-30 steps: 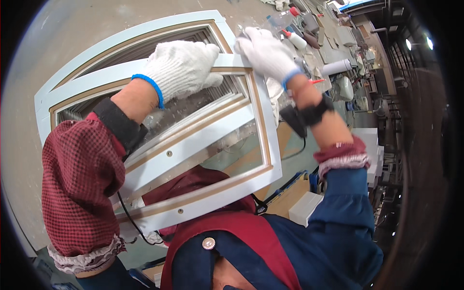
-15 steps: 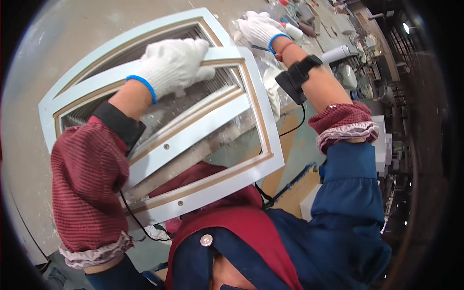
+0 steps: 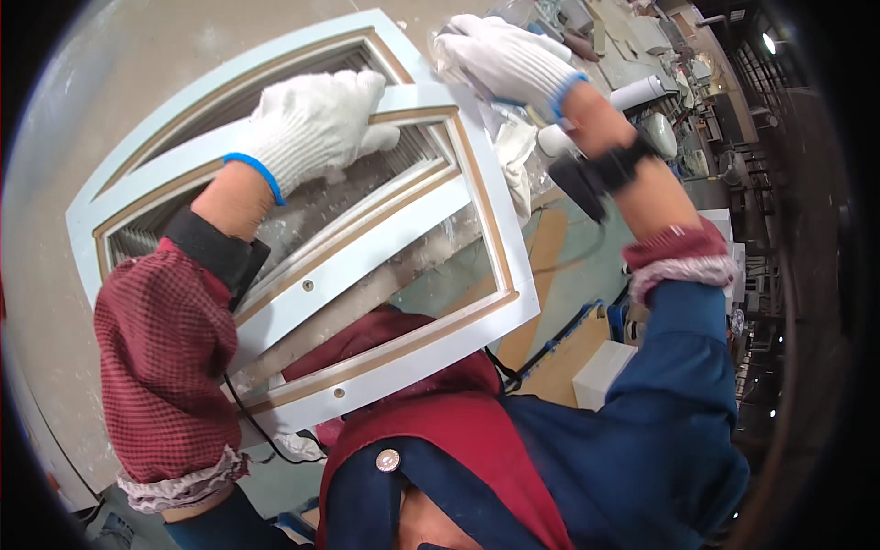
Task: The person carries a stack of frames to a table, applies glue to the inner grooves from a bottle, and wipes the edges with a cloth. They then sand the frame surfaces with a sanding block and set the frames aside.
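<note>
Right hand (image 3: 518, 64) is shifting, grip unclear; left hand (image 3: 312, 124) is clasping frame (image 3: 506, 229); cylinder (image 3: 642, 93), cloth (image 3: 515, 165) are cluttering bench (image 3: 183, 55).

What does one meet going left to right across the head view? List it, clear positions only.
Red checked sleeve cover → left gloved hand → right gloved hand → pale rounded object → bright lamp. Left out: the front white frame, which overlaps several of these.
</note>
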### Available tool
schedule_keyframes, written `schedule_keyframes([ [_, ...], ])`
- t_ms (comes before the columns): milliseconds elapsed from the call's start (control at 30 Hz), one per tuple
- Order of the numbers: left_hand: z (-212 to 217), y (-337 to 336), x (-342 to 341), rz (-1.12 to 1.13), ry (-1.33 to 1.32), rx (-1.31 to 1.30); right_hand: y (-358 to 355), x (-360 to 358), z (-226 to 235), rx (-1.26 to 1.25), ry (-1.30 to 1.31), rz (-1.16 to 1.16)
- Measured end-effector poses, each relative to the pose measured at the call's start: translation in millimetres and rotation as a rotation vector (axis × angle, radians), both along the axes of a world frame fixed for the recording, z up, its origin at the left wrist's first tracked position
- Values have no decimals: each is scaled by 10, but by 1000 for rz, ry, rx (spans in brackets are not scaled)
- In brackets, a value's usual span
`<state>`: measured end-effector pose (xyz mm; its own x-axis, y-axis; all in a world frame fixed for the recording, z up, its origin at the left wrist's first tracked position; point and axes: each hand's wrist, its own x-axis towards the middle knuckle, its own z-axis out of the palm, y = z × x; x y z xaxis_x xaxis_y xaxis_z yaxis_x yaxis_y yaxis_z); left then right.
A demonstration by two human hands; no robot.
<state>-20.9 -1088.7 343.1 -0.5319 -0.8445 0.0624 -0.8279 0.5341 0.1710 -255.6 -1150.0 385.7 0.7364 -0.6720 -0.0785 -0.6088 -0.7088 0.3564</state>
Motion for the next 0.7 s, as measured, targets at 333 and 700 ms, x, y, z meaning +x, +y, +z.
schedule_keyframes([
  [333, -84, -67, -77, -76, 34, -112, -552, -243, -274, -69, 189, -169],
  [700, -108, -43, 13, -39, -8, -90, -477, 20, -329, 60, 2, -148],
])
